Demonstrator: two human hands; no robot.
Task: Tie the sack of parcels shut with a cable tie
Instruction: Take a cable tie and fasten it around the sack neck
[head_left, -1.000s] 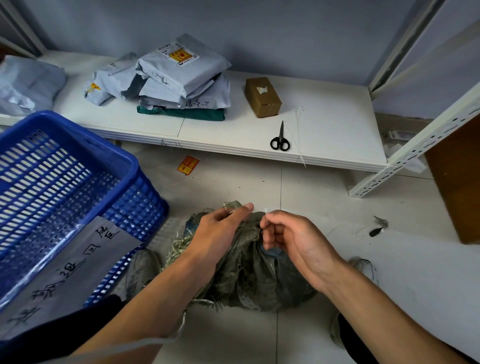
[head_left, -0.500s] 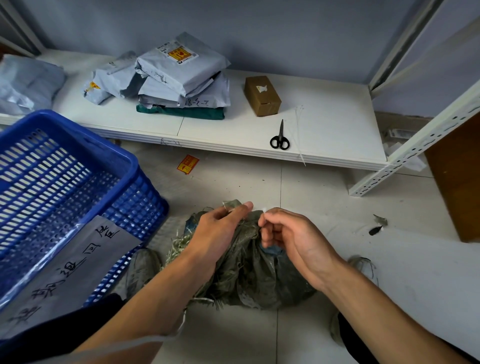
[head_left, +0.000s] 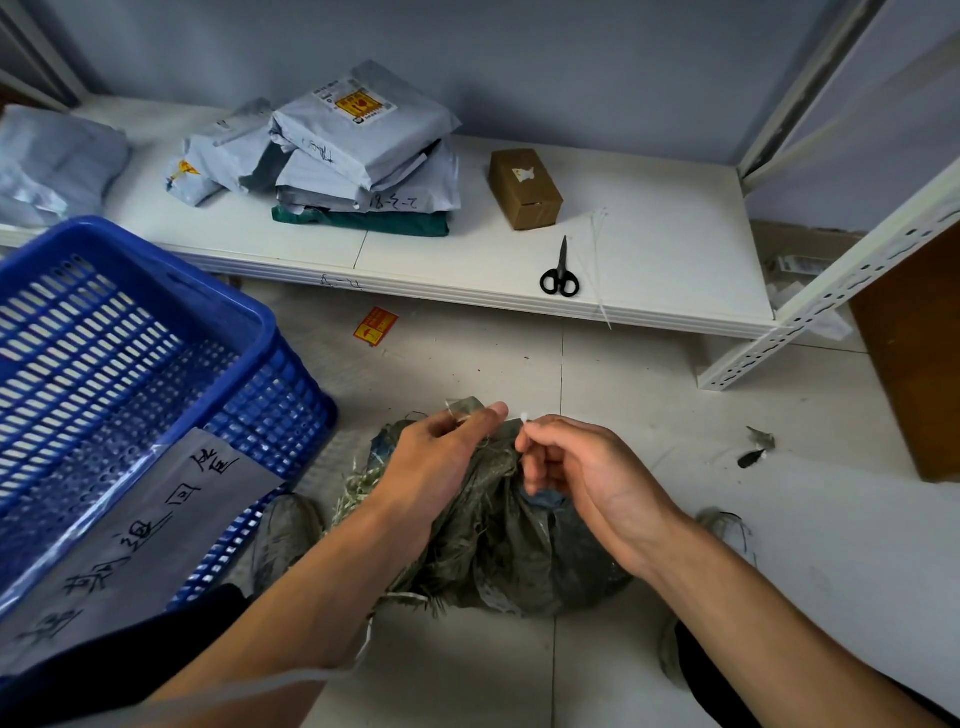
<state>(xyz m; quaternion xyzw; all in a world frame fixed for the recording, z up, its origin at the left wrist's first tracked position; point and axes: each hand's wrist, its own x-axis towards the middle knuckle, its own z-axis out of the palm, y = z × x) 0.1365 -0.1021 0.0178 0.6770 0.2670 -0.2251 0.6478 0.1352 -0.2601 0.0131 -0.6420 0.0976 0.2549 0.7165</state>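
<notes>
A dark green woven sack (head_left: 509, 545) sits on the floor between my feet, its top gathered into a bunch. My left hand (head_left: 441, 462) grips the gathered neck, thumb and fingers pinching the frayed top. My right hand (head_left: 582, 478) pinches the small white head of a cable tie (head_left: 524, 417) right beside the neck. Most of the tie's strap is hidden by my fingers and the sack. Spare white cable ties (head_left: 600, 260) lie on the low shelf beside black scissors (head_left: 560, 273).
A blue plastic crate (head_left: 156, 364) with a handwritten paper label stands at the left. The white shelf (head_left: 467, 270) holds grey mailer parcels (head_left: 358, 150) and a small brown box (head_left: 524, 188). A white slotted metal upright (head_left: 831, 296) leans at the right.
Both hands stay at the sack's neck, with only slight finger shifts. The right hand's pinch on the tie head has barely moved.
</notes>
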